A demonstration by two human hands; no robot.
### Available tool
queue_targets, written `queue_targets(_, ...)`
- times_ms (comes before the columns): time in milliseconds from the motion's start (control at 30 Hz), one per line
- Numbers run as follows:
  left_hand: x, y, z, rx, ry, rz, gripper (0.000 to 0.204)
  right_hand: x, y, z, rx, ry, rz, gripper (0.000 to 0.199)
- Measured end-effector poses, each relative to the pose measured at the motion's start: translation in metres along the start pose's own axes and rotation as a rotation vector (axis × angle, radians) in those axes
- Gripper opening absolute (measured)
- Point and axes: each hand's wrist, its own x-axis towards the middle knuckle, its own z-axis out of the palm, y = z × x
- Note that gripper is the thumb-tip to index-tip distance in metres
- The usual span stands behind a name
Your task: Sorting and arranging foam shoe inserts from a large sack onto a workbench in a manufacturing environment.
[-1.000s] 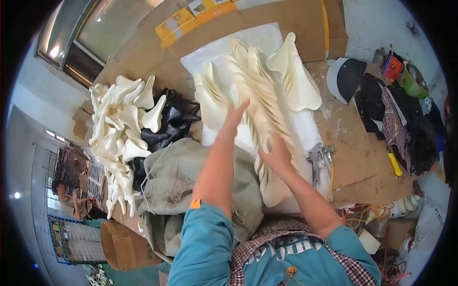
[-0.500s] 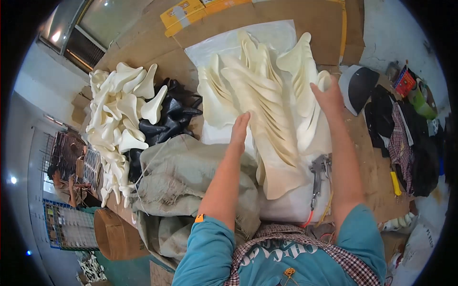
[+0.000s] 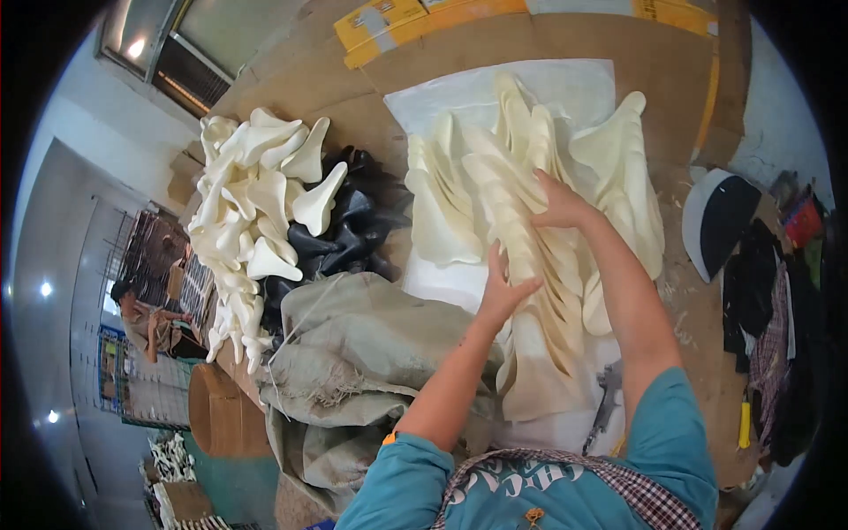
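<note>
On the table's (image 3: 707,380) left, cream shell pieces (image 3: 265,199) lie heaped beside black ones (image 3: 349,225), a grey-green sack (image 3: 362,340) nearer. The left hand (image 3: 507,281), grip spread wide, meets the left side of a long middle row of nested cream shells (image 3: 523,247); the right hand (image 3: 564,203), also spread, meets its right side, farther off. Whether either pinches a shell, I cannot tell. Farther right stand another row (image 3: 623,190) and a cap (image 3: 720,225).

I count one left hand (image 3: 505,290), one right hand (image 3: 565,205), one other person (image 3: 143,325), one heap of grey cloth (image 3: 371,327), one spray gun (image 3: 607,393), one yellow handle (image 3: 745,422) and one brown bin (image 3: 225,415). The cream shells (image 3: 502,187) and black pieces (image 3: 340,256) overlap too much to count.
</note>
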Motion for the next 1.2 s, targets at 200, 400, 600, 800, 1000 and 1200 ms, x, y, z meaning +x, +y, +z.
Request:
queue_targets(200,-0.002,-0.012,-0.006,0.174,-0.102,0.043,0.092,0.012,-0.038,-0.009,0.152,0.099,0.256,0.081)
queue_targets(400,0.032,0.001,-0.003,0.334,-0.025,0.041,0.080,-0.011,-0.070,-0.096,0.467,1.171,-0.404,0.058)
queue_targets(600,0.017,-0.006,-0.001,0.514,0.064,0.033,0.077,-0.037,-0.182,-0.077,0.733,0.816,-0.330,0.058)
queue_targets(800,-0.101,0.077,-0.058,0.502,-0.259,-0.169,0.053,0.004,-0.187,0.131,0.647,0.360,-0.057,0.067)
queue_targets(1000,-0.257,0.127,-0.179,0.118,0.199,-0.078,0.031,0.020,-0.071,0.218,-0.090,0.235,0.147,0.078)
queue_targets(1200,-0.384,0.050,-0.280,0.885,0.572,-0.419,0.037,-0.107,-0.325,0.160,0.486,0.139,-0.649,0.043)
